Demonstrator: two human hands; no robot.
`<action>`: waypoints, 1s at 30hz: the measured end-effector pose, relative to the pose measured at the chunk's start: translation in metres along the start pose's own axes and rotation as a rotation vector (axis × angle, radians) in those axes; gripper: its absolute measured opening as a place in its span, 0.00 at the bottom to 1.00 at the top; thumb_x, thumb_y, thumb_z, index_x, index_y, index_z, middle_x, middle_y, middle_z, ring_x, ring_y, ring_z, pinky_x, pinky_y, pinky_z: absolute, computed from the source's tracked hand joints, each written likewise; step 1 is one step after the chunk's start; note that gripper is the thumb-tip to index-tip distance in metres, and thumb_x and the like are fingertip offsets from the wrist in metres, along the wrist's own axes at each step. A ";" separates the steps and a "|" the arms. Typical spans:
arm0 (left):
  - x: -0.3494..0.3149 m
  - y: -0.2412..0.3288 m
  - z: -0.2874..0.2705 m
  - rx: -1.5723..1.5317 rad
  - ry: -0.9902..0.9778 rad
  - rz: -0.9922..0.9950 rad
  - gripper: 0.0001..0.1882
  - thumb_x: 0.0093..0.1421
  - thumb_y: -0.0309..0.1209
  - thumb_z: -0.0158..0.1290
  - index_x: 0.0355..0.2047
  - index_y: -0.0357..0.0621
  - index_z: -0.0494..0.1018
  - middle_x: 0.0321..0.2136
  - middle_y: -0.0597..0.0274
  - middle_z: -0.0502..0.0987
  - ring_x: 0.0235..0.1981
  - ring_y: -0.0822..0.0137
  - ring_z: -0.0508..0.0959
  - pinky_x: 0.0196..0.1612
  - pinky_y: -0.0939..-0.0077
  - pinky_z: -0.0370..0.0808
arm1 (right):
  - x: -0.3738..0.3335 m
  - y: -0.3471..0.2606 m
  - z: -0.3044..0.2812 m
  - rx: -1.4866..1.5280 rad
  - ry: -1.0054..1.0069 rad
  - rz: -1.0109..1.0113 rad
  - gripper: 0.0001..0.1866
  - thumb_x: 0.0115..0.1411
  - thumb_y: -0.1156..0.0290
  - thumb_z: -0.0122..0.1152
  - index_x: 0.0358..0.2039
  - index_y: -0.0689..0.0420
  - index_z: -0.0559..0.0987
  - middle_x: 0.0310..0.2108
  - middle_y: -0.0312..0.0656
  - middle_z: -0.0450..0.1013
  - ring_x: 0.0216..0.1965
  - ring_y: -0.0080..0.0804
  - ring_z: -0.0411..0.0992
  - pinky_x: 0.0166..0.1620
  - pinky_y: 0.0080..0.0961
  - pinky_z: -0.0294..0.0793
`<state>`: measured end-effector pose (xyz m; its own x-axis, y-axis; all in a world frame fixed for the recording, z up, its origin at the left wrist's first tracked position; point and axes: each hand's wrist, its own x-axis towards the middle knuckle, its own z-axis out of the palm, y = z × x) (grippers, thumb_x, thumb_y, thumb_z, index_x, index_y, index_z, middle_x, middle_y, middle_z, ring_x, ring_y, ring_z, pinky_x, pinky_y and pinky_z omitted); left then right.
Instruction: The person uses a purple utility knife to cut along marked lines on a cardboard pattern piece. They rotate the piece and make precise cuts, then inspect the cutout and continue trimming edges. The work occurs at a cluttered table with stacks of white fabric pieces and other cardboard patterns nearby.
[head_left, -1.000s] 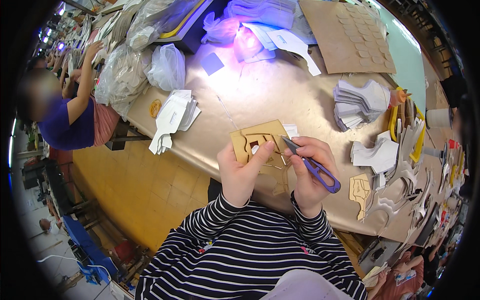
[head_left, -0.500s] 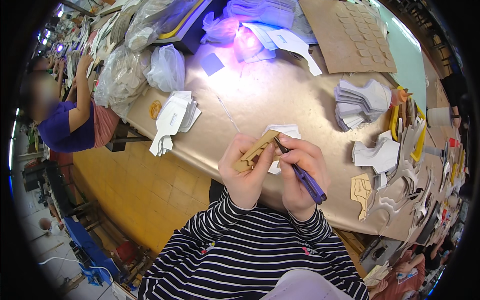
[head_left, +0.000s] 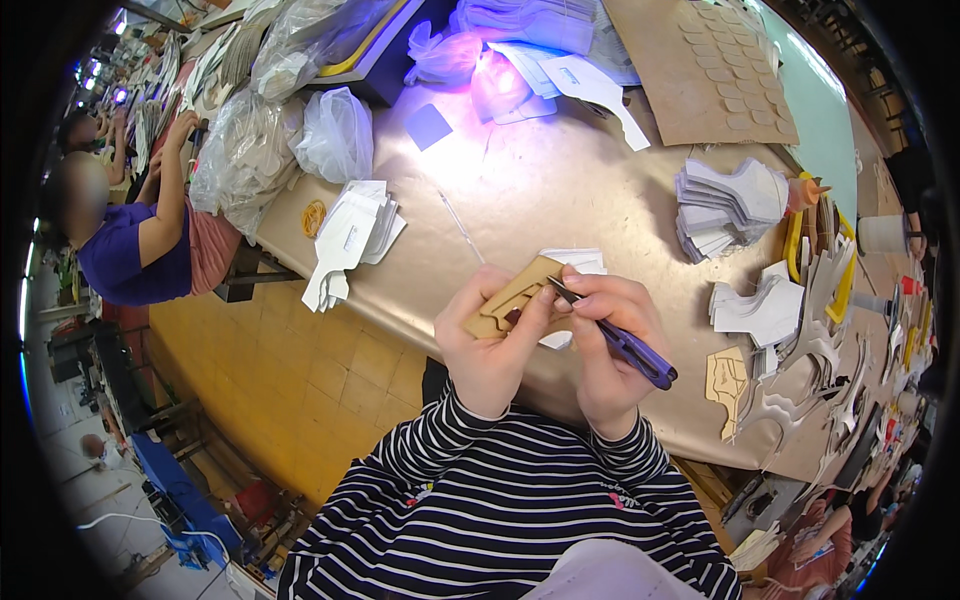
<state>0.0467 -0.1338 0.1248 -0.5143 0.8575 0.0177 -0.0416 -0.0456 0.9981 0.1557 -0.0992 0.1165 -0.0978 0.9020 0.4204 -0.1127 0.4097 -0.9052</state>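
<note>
My left hand [head_left: 487, 345] is closed round a tan template [head_left: 520, 297], a flat piece with curved slots cut in it and a small dark red patch near its lower edge. My right hand [head_left: 617, 345] grips purple-handled thread snips [head_left: 640, 357], their dark pointed tip touching or very near the template's right end. Fingertips of both hands meet there and hide part of the tip. Behind my hands lie white cut pieces [head_left: 575, 260] on the table, partly covered by my fingers.
The gold-brown table [head_left: 430, 290] holds white stacks [head_left: 350, 240] at left and more stacks [head_left: 735, 200] at right. Another tan template [head_left: 726, 390] lies near the right edge. Plastic bags [head_left: 335, 135] stand at the back left. A person in purple [head_left: 140, 245] works beyond the left edge.
The snips' handle has swung a little outward to the right. The template has turned slightly, so more of its slotted face and the red patch shows.
</note>
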 end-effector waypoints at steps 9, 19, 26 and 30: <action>0.000 -0.016 -0.006 0.094 -0.027 0.202 0.08 0.55 0.15 0.60 0.27 0.35 0.71 0.26 0.63 0.73 0.26 0.77 0.70 0.30 0.83 0.65 | -0.004 0.004 0.006 0.104 0.070 0.101 0.05 0.56 0.87 0.60 0.34 0.67 0.78 0.39 0.49 0.76 0.41 0.36 0.77 0.49 0.31 0.77; 0.001 -0.017 -0.011 0.053 -0.059 0.138 0.06 0.55 0.17 0.61 0.26 0.36 0.73 0.25 0.63 0.74 0.25 0.75 0.71 0.28 0.81 0.67 | -0.004 0.004 -0.003 0.118 0.034 0.139 0.04 0.56 0.85 0.61 0.34 0.67 0.78 0.39 0.50 0.76 0.42 0.39 0.77 0.50 0.32 0.76; -0.002 -0.020 -0.008 -0.029 -0.035 0.097 0.07 0.56 0.17 0.60 0.26 0.36 0.72 0.25 0.63 0.74 0.26 0.75 0.71 0.29 0.81 0.67 | -0.005 0.008 -0.003 0.145 0.035 0.122 0.04 0.56 0.85 0.61 0.34 0.67 0.78 0.38 0.50 0.76 0.42 0.39 0.77 0.48 0.32 0.76; -0.001 -0.020 -0.010 -0.006 -0.037 0.101 0.08 0.56 0.17 0.60 0.25 0.36 0.71 0.25 0.62 0.74 0.26 0.75 0.71 0.29 0.82 0.66 | -0.007 0.008 -0.002 0.150 0.041 0.161 0.04 0.56 0.85 0.61 0.33 0.67 0.78 0.38 0.50 0.76 0.41 0.38 0.77 0.48 0.31 0.76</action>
<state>0.0397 -0.1389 0.1038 -0.4841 0.8668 0.1201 0.0035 -0.1354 0.9908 0.1573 -0.1018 0.1060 -0.0868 0.9602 0.2656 -0.2447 0.2379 -0.9400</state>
